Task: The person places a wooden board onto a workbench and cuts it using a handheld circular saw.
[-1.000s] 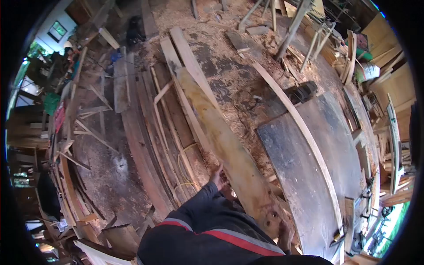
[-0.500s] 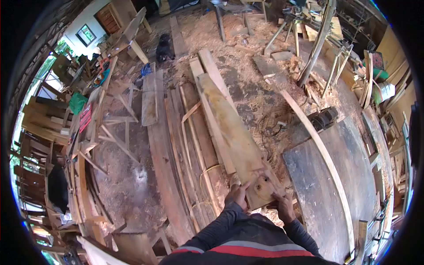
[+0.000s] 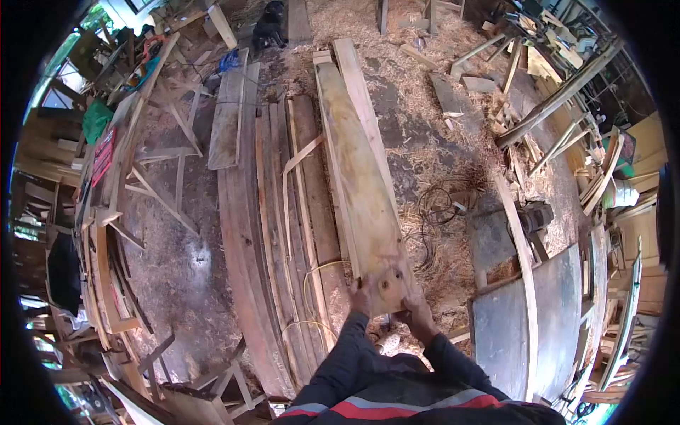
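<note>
A long wooden plank (image 3: 367, 191) with a dark knot near its close end stretches away from me. My left hand (image 3: 360, 297) grips the left edge at that near end, thumb on top. On the opposite corner, my right hand (image 3: 418, 316) is closed around the right edge, its fingers partly hidden under the wood. Another pale board (image 3: 361, 92) lies beneath and to the right of the plank's far part.
Several long boards (image 3: 248, 248) lie on the floor to the left, with a thin yellow strap (image 3: 309, 273) near them. A large dark panel (image 3: 559, 312) and a narrow wooden strip (image 3: 520, 255) are at right. Sawhorse legs (image 3: 177, 163) stand left; shavings cover the floor.
The view has tilted down and turned. The held plank's near end now sits a little further left and higher in view; both hands keep their grip on it.
</note>
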The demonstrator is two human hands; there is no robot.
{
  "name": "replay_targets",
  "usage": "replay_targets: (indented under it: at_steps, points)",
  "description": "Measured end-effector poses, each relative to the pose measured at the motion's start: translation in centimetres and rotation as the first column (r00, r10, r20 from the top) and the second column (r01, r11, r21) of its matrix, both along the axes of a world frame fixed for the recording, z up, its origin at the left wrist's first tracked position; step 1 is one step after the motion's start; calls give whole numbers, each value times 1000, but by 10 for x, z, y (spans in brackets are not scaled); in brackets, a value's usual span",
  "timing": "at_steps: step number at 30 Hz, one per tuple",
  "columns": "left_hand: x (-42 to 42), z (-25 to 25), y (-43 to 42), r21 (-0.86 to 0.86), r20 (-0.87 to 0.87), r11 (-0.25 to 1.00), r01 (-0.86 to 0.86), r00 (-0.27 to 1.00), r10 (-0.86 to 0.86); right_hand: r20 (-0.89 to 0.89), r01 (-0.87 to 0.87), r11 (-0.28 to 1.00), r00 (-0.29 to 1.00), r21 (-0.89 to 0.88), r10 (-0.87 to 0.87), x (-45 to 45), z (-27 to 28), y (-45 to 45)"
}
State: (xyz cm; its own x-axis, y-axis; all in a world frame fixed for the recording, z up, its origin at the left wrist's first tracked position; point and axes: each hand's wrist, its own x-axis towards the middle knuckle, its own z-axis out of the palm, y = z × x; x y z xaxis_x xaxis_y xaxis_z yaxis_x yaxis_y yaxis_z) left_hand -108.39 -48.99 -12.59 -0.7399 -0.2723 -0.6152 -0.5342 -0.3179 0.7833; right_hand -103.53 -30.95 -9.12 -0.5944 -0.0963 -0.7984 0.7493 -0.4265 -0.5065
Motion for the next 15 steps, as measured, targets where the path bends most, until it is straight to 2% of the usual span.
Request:
replay_targets:
  at_steps: [1,2,3,4,6,7,8,10,13,15]
  points:
    - [7,-25,11,18,50,991,-132,990,131,-22,17,1000,1000,26,-17,13,-23,5]
    - [18,-34,14,15,61,993,-118,991,117,-39,39,998,999,50,-37,27,-38,6]
    - [30,-40,15,99,67,990,-98,994,91,5,48,998,999,52,-48,34,-34,5]
    - [47,-46,15,181,76,980,-83,995,70,147,89,996,985,15,-90,44,-29,8]
    - [94,-79,16,101,81,994,-42,996,34,204,50,998,978,28,-55,80,-60,20]
    - [94,-93,16,31,54,1000,-4,999,2,201,56,998,978,29,-61,84,-67,22]
    - [87,-90,14,32,53,999,-2,999,1,237,64,998,970,-26,-56,87,-72,23]
    - [76,-80,6,168,100,985,-37,995,20,280,71,994,959,-86,-44,76,-80,17]
    - [42,-83,-2,204,160,973,-107,984,74,276,25,998,961,51,-38,41,-90,6]
    - [19,-135,-12,97,100,995,12,995,-22,171,-4,999,985,33,-1,9,-102,-4]
